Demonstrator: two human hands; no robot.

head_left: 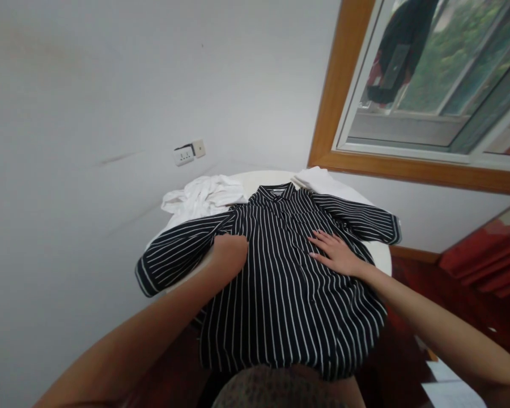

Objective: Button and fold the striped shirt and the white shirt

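A black shirt with white stripes [276, 283] lies spread out, collar away from me, sleeves out to both sides, and its hem hangs over the near edge of a round white table [382, 258]. At the shirt's left side, below the sleeve, my left hand [230, 252] is closed on the fabric; its fingertips are mostly hidden. My right hand [336, 254] rests flat on the right half of the shirt front, fingers spread.
Crumpled white cloth [204, 195] lies at the table's back left, and a folded white cloth [323, 180] at the back right. Behind is a wall with a socket [183, 156]. A wood-framed window [408, 161] is at the right, with red fabric [488, 255] below.
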